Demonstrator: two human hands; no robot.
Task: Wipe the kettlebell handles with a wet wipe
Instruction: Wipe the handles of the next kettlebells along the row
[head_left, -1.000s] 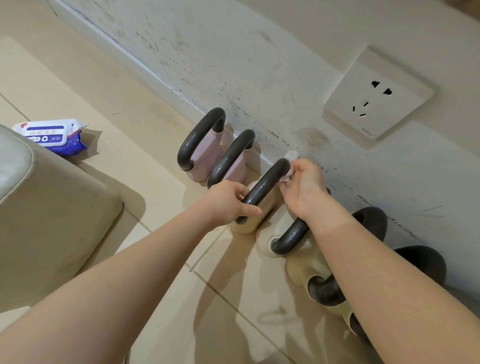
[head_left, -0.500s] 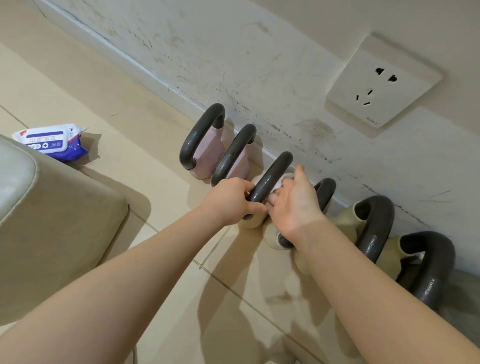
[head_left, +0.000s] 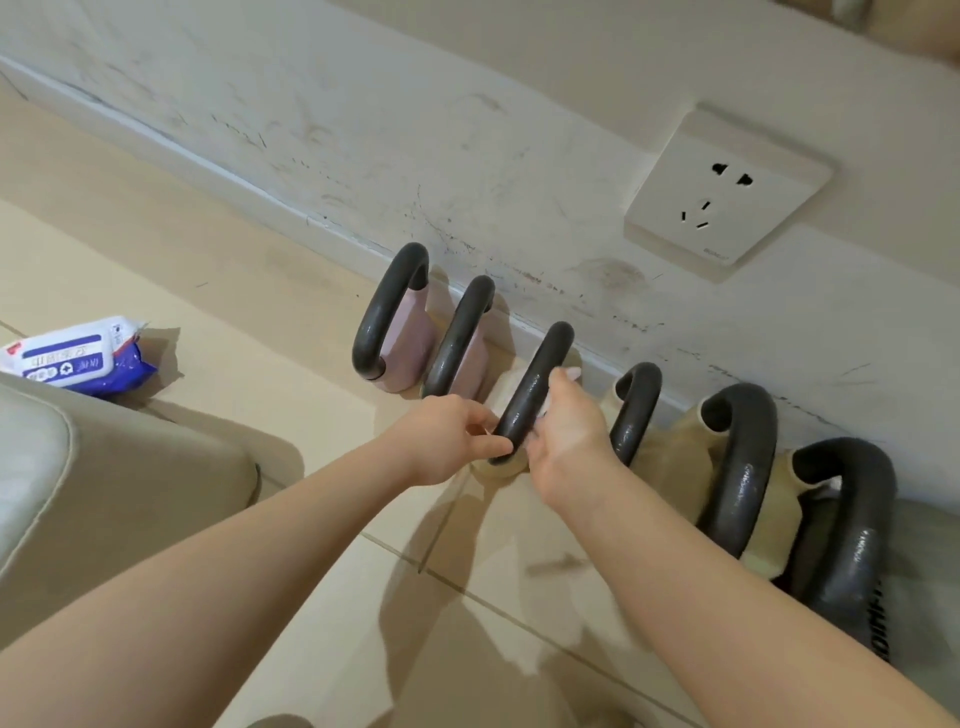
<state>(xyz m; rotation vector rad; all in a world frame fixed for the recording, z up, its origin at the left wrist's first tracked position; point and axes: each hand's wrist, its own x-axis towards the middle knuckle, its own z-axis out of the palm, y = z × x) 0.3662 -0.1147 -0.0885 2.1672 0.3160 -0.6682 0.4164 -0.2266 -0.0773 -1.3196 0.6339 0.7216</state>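
Head view: left hand pinches the third kettlebell handle low down, steadying it against the wall; right hand presses the wet wipe behind it. Best wrap fully and run the whole arc.

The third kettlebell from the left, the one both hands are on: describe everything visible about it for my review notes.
The third kettlebell has a dark grey, slightly glossy loop handle over a cream body that is mostly hidden behind the hands. It stands upright on the tiled floor in a row along the wall, between a pink kettlebell and another cream one. The left hand pinches the near end of the handle; the right hand presses a white wet wipe against the handle's right side.
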